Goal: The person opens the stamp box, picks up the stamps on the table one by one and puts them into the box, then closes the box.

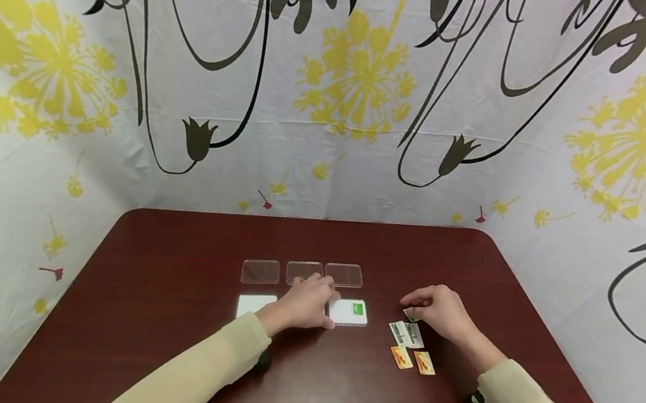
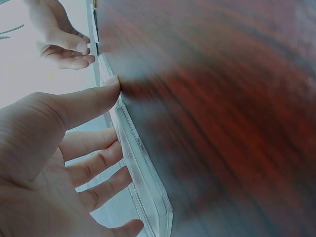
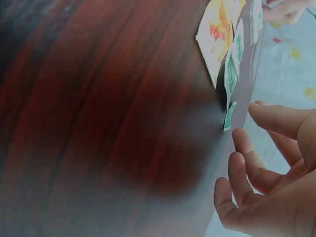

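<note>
My left hand (image 1: 310,302) holds the left end of a shallow white-lined case (image 1: 348,312), thumb at its near edge and fingertips at its far edge. A small green stamp (image 1: 359,309) lies in that case. In the left wrist view, the left thumb (image 2: 91,102) touches the case's edge. My right hand (image 1: 446,313) hovers over a green-and-white stamp (image 3: 229,116), its thumb and fingers parted. Near it lie two more green-and-white stamps (image 1: 406,334). Closer to me are an orange stamp (image 1: 402,358) and a second orange stamp (image 1: 424,363).
Another white-lined case (image 1: 254,304) lies left of my left hand. Three clear lids stand in a row behind: a left lid (image 1: 260,272), a middle lid (image 1: 303,271) and a right lid (image 1: 344,275). A patterned cloth (image 1: 336,161) hangs behind the dark red table (image 1: 317,398).
</note>
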Demonstrator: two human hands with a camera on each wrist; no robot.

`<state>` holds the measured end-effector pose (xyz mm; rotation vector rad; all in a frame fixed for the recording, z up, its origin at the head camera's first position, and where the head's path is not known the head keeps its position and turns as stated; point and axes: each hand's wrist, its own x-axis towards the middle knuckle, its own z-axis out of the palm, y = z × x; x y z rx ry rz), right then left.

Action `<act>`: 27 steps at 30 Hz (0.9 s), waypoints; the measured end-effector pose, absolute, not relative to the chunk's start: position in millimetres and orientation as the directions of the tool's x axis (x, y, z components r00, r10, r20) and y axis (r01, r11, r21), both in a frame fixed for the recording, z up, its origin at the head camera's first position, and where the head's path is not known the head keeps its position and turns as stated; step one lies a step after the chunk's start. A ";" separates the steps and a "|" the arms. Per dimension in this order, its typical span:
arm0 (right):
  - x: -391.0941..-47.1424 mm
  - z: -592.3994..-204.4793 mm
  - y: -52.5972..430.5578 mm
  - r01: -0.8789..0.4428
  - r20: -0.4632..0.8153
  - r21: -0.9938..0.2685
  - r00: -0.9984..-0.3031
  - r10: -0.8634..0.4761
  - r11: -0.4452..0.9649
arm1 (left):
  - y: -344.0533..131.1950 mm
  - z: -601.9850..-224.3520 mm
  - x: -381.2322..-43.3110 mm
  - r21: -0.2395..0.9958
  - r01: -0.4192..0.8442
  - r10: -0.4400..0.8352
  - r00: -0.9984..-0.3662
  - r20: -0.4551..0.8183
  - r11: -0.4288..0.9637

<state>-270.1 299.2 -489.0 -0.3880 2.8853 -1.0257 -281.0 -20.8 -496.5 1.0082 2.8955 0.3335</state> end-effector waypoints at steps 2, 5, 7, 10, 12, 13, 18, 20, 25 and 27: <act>-270.8 -491.4 301.9 -0.200 0.021 -0.630 -0.970 -0.241 0.751 | -20.8 -496.3 -280.4 0.224 0.607 0.620 -0.785 0.017 0.763; -271.5 -494.4 304.0 -0.180 0.009 -0.633 -0.974 -0.224 0.753 | -20.7 -495.5 -279.7 0.231 0.607 0.621 -0.784 0.015 0.761; -271.8 -495.9 304.2 -0.181 0.011 -0.627 -0.975 -0.223 0.758 | -20.5 -494.7 -279.6 0.232 0.606 0.620 -0.784 0.014 0.761; -272.1 -497.4 303.3 -0.193 0.019 -0.613 -0.973 -0.230 0.766 | -20.4 -493.4 -279.2 0.236 0.605 0.620 -0.784 0.010 0.761; -272.3 -498.3 302.5 -0.207 0.028 -0.599 -0.971 -0.239 0.773 | -20.5 -492.7 -278.9 0.238 0.602 0.618 -0.786 0.007 0.762; -272.3 -498.7 302.0 -0.215 0.033 -0.593 -0.969 -0.243 0.776 | -20.7 -492.4 -278.7 0.240 0.601 0.618 -0.786 0.005 0.763; -271.8 -500.4 299.6 -0.252 0.077 -0.560 -0.964 -0.254 0.789 | -20.8 -492.7 -278.5 0.242 0.596 0.614 -0.789 0.003 0.766; -271.3 -500.7 298.8 -0.253 0.079 -0.561 -0.964 -0.253 0.788 | -20.7 -493.0 -278.3 0.241 0.597 0.614 -0.790 0.004 0.766; -271.4 -500.9 298.6 -0.222 0.046 -0.592 -0.969 -0.242 0.775 | -20.8 -492.4 -277.8 0.242 0.598 0.616 -0.788 0.004 0.764; -272.3 -501.4 299.2 -0.214 0.036 -0.603 -0.970 -0.242 0.768 | -20.8 -492.0 -277.7 0.243 0.597 0.615 -0.789 0.002 0.765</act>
